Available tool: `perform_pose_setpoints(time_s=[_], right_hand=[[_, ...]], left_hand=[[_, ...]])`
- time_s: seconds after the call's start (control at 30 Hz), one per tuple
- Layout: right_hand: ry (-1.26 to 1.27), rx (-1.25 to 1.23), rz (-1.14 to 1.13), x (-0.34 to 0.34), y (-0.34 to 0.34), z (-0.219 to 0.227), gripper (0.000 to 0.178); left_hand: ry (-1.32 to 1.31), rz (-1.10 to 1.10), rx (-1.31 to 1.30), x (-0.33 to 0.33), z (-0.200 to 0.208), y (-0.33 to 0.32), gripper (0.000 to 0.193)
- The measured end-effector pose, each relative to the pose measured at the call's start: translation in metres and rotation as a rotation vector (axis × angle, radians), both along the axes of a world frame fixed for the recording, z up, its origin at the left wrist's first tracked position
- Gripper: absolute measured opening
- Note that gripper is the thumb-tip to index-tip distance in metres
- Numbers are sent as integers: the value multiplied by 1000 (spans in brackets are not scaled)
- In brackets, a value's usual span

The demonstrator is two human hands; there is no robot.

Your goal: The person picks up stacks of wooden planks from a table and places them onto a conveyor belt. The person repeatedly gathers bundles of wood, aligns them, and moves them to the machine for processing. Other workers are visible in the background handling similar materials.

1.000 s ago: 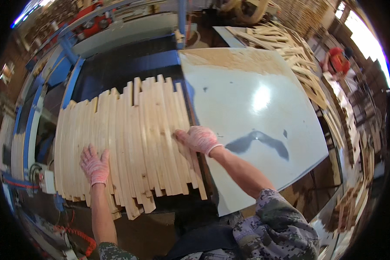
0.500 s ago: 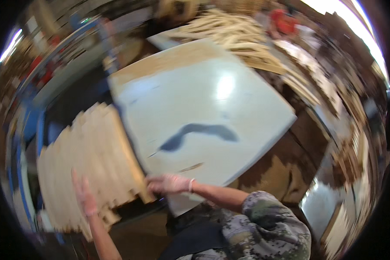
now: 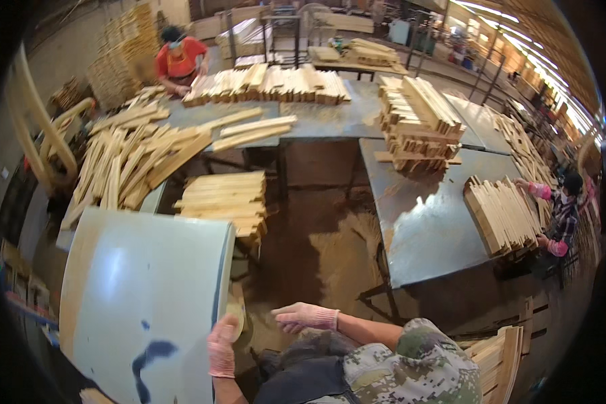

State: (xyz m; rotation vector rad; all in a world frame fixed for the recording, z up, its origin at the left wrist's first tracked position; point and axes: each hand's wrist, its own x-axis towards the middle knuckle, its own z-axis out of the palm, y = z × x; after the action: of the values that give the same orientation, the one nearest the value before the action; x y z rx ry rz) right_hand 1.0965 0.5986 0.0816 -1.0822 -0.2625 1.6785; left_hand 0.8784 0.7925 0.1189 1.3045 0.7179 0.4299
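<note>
My left hand (image 3: 222, 347), in a pale pink glove, is upright by the right edge of a light blue-grey tabletop (image 3: 175, 269). Its fingers look curled against a pale yellowish, rounded, roll-like thing (image 3: 244, 323), whose kind I cannot make out. To the right, my right hand (image 3: 306, 316), gloved too, points left toward it in front of my body. The fingers of that hand are drawn together; whatever they might pinch is too small to see. A dark, curved smear (image 3: 145, 360) marks the tabletop.
Loose wooden strips (image 3: 124, 158) are heaped beyond the tabletop, beside a stack of strips (image 3: 225, 198). A metal table (image 3: 424, 229) on the right bears strip piles. One person (image 3: 182, 60) works at the far left, another (image 3: 562, 215) at the right. Bundled wood (image 3: 498, 360) stands near my right arm.
My view has swung to the right and up. The aligned wooden strips that my hands were by have left view. My hands have come closer together in front of my body.
</note>
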Motion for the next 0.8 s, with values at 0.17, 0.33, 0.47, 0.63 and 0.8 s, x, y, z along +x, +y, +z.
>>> perform_pose_setpoints(time_s=[0.17,0.33,0.47,0.63,0.8], right_hand=[[172,-20,-312,94,-59,-35,48],[393,-102,-519,164,-52,-78,16],[377,-188,-630,248,-41,-105,21],[429,-234,-718,398,-32,-105,23],[237,-332,-847,518,-23,-162,19]], left_hand=[[91,-402,-251,150,-28,-14,40],[198,-515,-212,263,-46,16,43],[174,-556,-217,370,-82,58,44],[242,-624,-52,528,-84,111,52],[333,-856,283,677,-43,140,66]])
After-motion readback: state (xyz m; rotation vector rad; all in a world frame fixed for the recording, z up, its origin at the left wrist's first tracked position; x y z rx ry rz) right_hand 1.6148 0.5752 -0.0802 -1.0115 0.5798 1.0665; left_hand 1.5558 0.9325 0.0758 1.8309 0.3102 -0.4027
